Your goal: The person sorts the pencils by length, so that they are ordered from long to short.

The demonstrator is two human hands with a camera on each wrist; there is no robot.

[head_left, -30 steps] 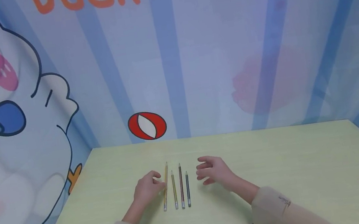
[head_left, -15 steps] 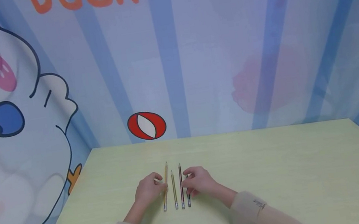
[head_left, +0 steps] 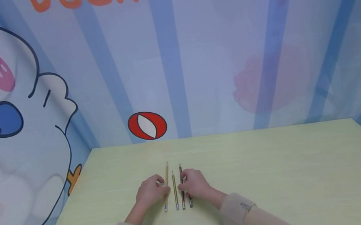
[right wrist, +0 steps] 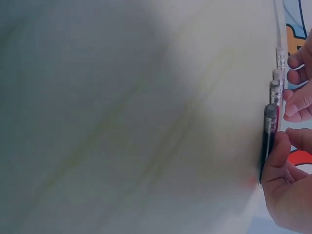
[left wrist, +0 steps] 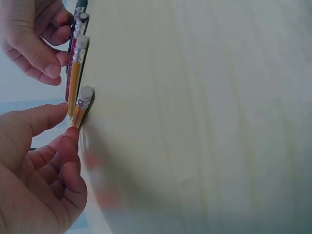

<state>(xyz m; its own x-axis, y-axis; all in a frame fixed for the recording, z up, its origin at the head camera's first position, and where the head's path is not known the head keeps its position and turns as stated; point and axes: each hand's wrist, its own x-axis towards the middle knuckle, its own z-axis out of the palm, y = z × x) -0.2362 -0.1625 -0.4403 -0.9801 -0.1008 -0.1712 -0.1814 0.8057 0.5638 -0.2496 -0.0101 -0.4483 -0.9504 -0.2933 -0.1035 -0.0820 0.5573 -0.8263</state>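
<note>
Several pencils with metal ferrules and erasers lie side by side, tips pointing away. My left hand (head_left: 151, 190) curls its thumb and fingers round the slightly slanted yellow pencil (head_left: 166, 173) at the left end. My right hand (head_left: 195, 184) curves over the dark red pencil (head_left: 184, 199) and the dark blue pencil (head_left: 191, 202), thumb on the left and fingers on the right. Between the hands lies a shorter yellow pencil (head_left: 175, 195). Eraser ends show in both wrist views, such as the dark pencil's eraser (right wrist: 270, 111). How firmly the fingertips touch is partly hidden.
The pale wood-patterned table (head_left: 280, 167) extends to both sides. Behind it hangs a blue striped backdrop (head_left: 205, 46) with a large cartoon duck (head_left: 11, 172) at left and a printed red-and-white ball (head_left: 147, 125).
My right hand has moved left from beside the pencils to over the two right-hand ones. My left thumb has edged right across the slanted yellow pencil. The pencils have barely shifted.
</note>
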